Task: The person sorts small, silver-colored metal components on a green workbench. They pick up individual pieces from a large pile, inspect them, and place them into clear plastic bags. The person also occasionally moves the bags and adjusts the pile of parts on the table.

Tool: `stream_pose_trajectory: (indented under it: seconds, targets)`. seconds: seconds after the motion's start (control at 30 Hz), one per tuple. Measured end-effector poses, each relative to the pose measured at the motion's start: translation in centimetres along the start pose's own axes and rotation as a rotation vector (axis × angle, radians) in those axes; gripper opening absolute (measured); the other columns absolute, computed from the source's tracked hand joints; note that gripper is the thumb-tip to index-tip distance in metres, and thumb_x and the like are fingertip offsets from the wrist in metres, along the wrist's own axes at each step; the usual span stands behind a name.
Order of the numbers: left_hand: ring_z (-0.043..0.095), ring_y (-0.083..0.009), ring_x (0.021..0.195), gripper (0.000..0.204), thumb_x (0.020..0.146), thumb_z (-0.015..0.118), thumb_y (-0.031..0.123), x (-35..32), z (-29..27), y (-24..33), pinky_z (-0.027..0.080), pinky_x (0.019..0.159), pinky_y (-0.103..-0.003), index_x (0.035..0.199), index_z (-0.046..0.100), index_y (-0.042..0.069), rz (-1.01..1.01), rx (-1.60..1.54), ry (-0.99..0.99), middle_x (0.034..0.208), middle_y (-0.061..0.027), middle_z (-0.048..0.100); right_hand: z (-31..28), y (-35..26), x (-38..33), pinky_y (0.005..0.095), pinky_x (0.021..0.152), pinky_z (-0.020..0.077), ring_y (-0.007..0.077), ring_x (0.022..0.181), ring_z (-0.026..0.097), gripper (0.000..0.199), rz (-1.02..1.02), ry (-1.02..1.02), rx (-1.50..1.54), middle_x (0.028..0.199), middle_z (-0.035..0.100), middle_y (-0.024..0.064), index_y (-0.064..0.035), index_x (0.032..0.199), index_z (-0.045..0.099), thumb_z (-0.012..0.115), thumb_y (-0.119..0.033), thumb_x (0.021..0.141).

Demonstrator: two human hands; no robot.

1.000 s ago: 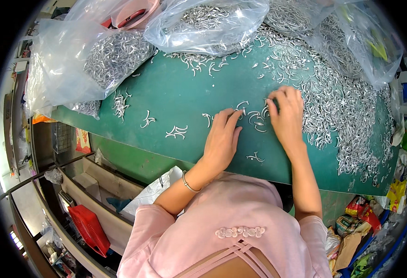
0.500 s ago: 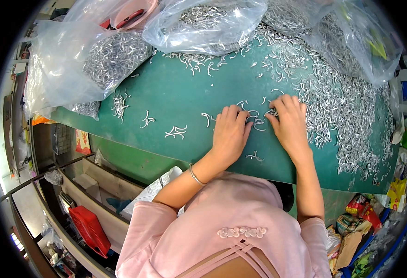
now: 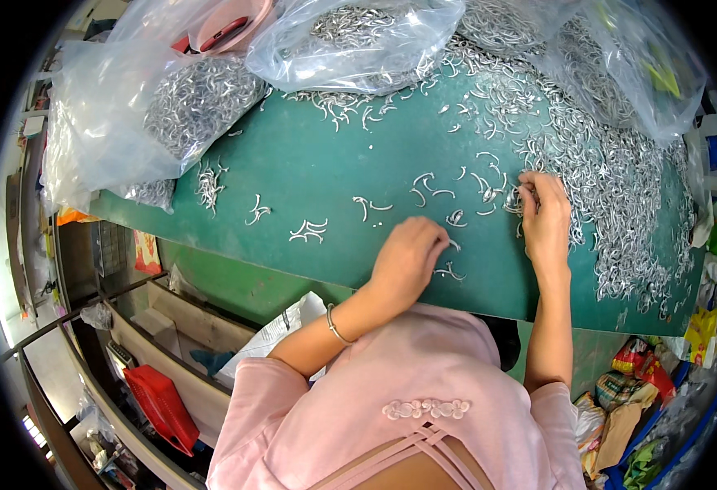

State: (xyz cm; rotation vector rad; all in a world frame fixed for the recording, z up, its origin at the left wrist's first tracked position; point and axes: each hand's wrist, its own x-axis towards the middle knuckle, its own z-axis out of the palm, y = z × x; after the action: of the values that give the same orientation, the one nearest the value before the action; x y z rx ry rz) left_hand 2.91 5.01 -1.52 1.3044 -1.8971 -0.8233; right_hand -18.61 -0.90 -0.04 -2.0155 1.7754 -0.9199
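Small curved silver metal pieces lie all over the green tabletop [image 3: 293, 147]. My left hand [image 3: 410, 260] is closed near the front edge, with one curved metal piece [image 3: 454, 244] showing at its fingertips. Just in front of it lies a small cluster of pieces [image 3: 449, 271]. My right hand [image 3: 548, 216] rests at the left edge of the big heap of metal pieces [image 3: 612, 204]. Its fingers are bent together, and what they hold, if anything, is hidden. Between and beyond my hands lie scattered pieces [image 3: 430, 187].
Clear plastic bags of metal pieces stand at the far left [image 3: 113, 122], far middle [image 3: 358, 49] and far right [image 3: 587, 73]. A pink bowl [image 3: 252, 20] holds a red-handled tool. Small groups of pieces [image 3: 309, 231] lie leftward. A red basket [image 3: 160, 406] sits below left.
My left hand has drawn back toward me with a metal piece at its fingertips. My right hand has moved right to the heap's edge, uncovering loose pieces between them.
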Motion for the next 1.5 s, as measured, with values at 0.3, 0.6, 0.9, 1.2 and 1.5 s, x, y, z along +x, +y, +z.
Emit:
stream_pose_trajectory:
  seconds: [0.3,0.6,0.9,1.2,1.5]
  targets:
    - [0.057,-0.0313,0.089,0.018,0.080,0.066,-0.002,-1.2,0.3,0.7,0.047,0.077,-0.039,0.098,0.062,0.000,0.030,0.028,-0.088,0.098,-0.0125,0.059,0.2,-2.5,-5.0,0.0306,0.066,0.0478,0.0223,0.071,0.060,0.011,0.173,-0.383,0.423,0.082,0.064,0.0113,0.0013,0.089,0.065,0.067,0.006,0.080]
    - [0.052,-0.0295,0.105,0.032,0.080,0.059,-0.002,0.1,1.2,1.9,0.042,0.084,-0.038,0.112,0.062,-0.001,0.247,0.186,-0.267,0.117,-0.0122,0.057,1.3,-1.4,-1.8,0.0406,0.084,0.0415,0.0312,0.098,0.054,0.025,-0.150,-0.099,-0.056,0.104,0.059,0.0116,-0.0036,0.103,0.064,0.069,-0.001,0.078]
    - [0.055,-0.0315,0.095,0.026,0.081,0.061,-0.002,-0.5,0.3,0.6,0.044,0.082,-0.040,0.108,0.062,0.000,0.134,0.060,-0.126,0.108,-0.0134,0.057,1.0,-0.7,-1.6,0.0397,0.081,0.0391,0.0288,0.099,0.054,0.020,-0.130,-0.055,-0.135,0.106,0.059,0.0096,-0.0033,0.097,0.064,0.071,-0.008,0.079]
    - [0.058,-0.0300,0.087,0.031,0.080,0.069,0.000,1.5,-1.1,-1.5,0.048,0.075,-0.039,0.109,0.058,0.001,-0.090,0.218,0.163,0.097,-0.0127,0.057,2.5,-0.2,0.9,0.0410,0.076,0.0388,0.0297,0.087,0.052,0.010,-0.124,-0.025,-0.238,0.087,0.057,0.0102,-0.0032,0.086,0.059,0.067,-0.005,0.081]
    - [0.059,-0.0277,0.079,0.030,0.083,0.066,-0.001,3.3,-0.2,-1.4,0.049,0.068,-0.038,0.111,0.058,0.002,-0.138,0.121,0.084,0.093,-0.0116,0.057,2.4,-1.6,1.4,0.0406,0.078,0.0408,0.0303,0.087,0.053,0.017,-0.205,0.007,-0.070,0.087,0.058,0.0125,-0.0018,0.092,0.061,0.069,-0.003,0.078]
